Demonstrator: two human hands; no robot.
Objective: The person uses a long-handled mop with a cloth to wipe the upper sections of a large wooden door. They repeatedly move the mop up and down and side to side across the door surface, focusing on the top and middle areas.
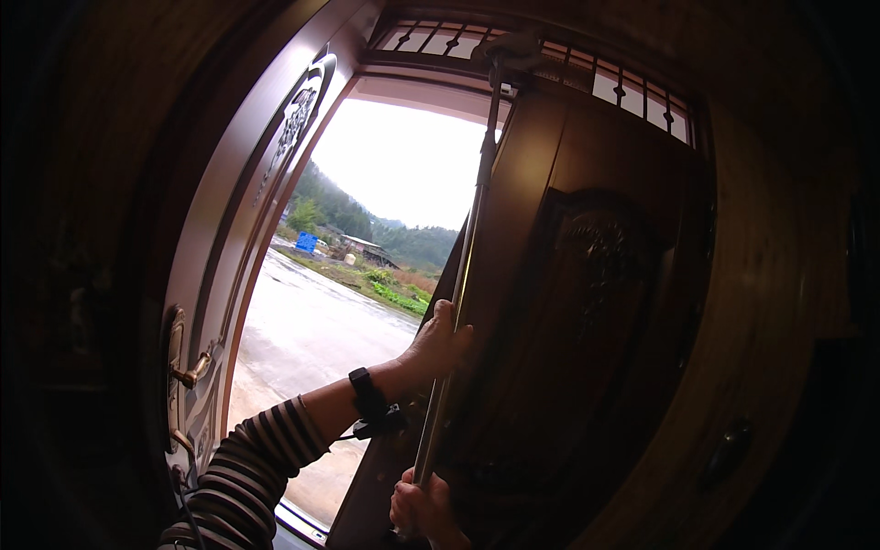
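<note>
My left hand (441,342) grips a metal pole (469,249) partway up its shaft, thumb pointing upward. Lower down, my right hand (419,505) is closed around the pole near its bottom end. The pole rises steeply, leaning slightly right, in front of a dark carved wooden door leaf (598,289). At its top a dark, soft-looking mop or duster head (510,49) is up at the barred transom window (619,88); shade blurs its exact shape.
On the left, the other door leaf (227,206) stands swung inward, with a brass lever handle (194,371). Between the leaves a doorway gives onto wet pavement (295,309). A metal threshold (301,525) crosses the bottom. A cable (187,512) hangs beside my striped sleeve.
</note>
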